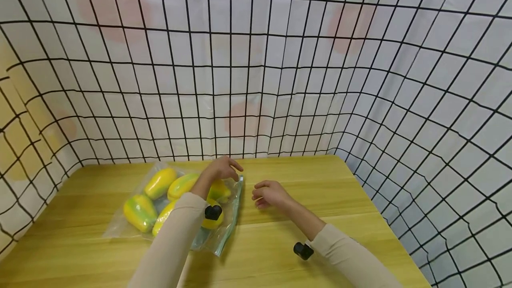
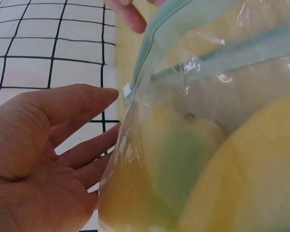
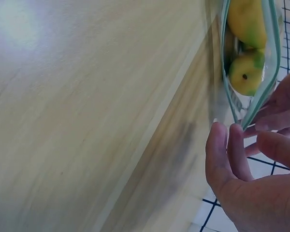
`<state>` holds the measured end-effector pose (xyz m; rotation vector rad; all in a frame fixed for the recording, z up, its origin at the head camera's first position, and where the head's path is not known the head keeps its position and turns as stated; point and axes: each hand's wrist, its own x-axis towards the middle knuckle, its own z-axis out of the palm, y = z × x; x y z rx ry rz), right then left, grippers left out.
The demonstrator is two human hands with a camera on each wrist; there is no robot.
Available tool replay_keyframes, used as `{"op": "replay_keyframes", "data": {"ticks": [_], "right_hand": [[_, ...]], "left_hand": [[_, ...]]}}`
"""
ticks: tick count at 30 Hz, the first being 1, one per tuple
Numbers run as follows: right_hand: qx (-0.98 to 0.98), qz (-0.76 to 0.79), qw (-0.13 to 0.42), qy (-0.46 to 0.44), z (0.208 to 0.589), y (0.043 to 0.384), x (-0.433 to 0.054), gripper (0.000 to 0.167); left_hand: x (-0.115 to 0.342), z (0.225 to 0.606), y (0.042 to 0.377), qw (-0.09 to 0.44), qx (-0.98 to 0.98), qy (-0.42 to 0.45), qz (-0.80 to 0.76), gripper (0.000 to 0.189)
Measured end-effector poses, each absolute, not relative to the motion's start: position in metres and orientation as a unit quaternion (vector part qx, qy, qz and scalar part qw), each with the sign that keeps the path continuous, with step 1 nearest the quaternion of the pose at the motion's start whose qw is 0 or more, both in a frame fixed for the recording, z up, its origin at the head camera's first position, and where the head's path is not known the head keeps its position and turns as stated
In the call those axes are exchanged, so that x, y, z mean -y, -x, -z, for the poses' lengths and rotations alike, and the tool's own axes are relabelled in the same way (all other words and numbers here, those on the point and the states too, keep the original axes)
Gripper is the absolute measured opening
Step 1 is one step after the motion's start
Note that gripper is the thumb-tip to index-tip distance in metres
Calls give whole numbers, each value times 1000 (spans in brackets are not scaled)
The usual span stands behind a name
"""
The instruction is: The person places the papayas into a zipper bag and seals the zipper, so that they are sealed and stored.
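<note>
A clear zip bag [image 1: 236,217] with a pale green closure lies on the table, holding several yellow-and-green mangoes [image 1: 140,212]. Its mouth gapes in the right wrist view, where mangoes [image 3: 245,75] show inside. My left hand [image 1: 223,169] is over the bag's far corner. In the left wrist view, that hand's thumb is extended beside the white slider [image 2: 127,90], and its other fingers reach toward the bag's edge; whether they touch is unclear. To the right of the closure, my right hand [image 1: 273,194] hovers with loosely bent fingers and holds nothing.
The wooden table [image 1: 320,177] extends to the right and in front of the bag. A black wire grid [image 1: 248,79] backed by white sheeting stands along the back and both sides. A small black camera [image 1: 303,250] is worn at the right wrist.
</note>
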<state>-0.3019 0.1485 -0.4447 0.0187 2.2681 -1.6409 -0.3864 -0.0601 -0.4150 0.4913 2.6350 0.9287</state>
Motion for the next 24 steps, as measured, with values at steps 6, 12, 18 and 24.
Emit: {"op": "replay_keyframes", "data": {"ticks": [6,12,18,24], "right_hand": [[-795,585,164,-10,447,306,-143,43],[-785,603,146,-15,447,311,-134,40],[-780,613,120,-26,449,318,-125,36],[-772,627,97,-30,448,323,-114,35]], "left_hand": [[55,412,387,150,-924,-173,-305,38],[57,416,387,131,-917,-172,-335,36],[58,419,384,135,-902,-162,-376,29],[59,419,382,128,-899,-162,-386,27]]}}
